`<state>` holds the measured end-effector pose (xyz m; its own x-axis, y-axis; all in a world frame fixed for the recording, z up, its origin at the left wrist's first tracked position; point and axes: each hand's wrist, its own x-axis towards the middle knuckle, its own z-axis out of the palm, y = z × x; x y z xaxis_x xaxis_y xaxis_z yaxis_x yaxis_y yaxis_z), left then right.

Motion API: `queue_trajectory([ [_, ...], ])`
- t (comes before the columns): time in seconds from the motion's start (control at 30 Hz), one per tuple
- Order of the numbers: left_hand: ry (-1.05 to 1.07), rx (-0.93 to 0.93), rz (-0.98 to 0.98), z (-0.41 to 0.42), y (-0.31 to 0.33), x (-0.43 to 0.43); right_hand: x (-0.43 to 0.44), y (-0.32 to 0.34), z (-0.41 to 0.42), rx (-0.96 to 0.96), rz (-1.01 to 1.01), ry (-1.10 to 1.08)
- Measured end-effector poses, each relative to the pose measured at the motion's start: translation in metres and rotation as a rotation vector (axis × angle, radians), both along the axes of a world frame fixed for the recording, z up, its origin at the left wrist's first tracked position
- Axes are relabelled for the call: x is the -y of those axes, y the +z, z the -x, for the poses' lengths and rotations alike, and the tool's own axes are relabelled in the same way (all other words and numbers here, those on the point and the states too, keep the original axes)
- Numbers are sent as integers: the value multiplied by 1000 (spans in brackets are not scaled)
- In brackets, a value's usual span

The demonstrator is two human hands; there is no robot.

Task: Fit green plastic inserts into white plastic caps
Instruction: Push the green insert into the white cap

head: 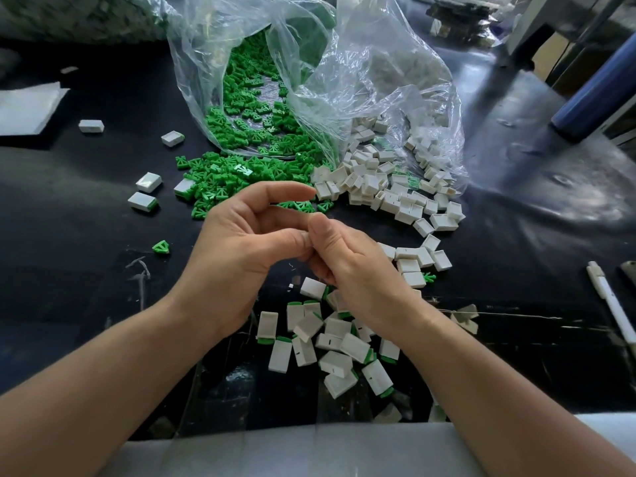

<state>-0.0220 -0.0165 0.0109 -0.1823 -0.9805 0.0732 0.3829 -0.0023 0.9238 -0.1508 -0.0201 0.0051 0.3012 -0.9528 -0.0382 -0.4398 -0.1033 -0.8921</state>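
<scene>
Though the left hand (241, 246) and right hand (354, 270) meet with fingers curled and I cannot tell whether either grips a part, I record green inserts (220, 180) just ahead of the left, white caps (378, 191) ahead-right, nearer the right.

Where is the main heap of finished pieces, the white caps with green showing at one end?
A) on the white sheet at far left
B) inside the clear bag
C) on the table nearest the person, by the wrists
C: the finished pieces lie on the black table, nearer the person than the left hand and the right hand.
</scene>
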Motion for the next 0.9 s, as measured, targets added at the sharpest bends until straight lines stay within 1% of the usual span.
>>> queue_trajectory([
  [0.13,19,-2,-3,0,-1,1,0,1,-2,-28,15,-4],
  [0.47,43,-9,-43,0,-2,1,-1,-2,-2,12,44,-16],
  [0.57,34,-18,-59,0,-2,1,0,-4,0,37,18,-11],
  [0.77,20,63,-68,-2,-2,4,3,-2,5,99,-89,-5],
  [0.83,29,51,-62,-2,-2,3,5,3,9,93,-98,-1],
  [0.9,39,46,-67,-3,-2,4,9,7,14,50,-63,-47],
])
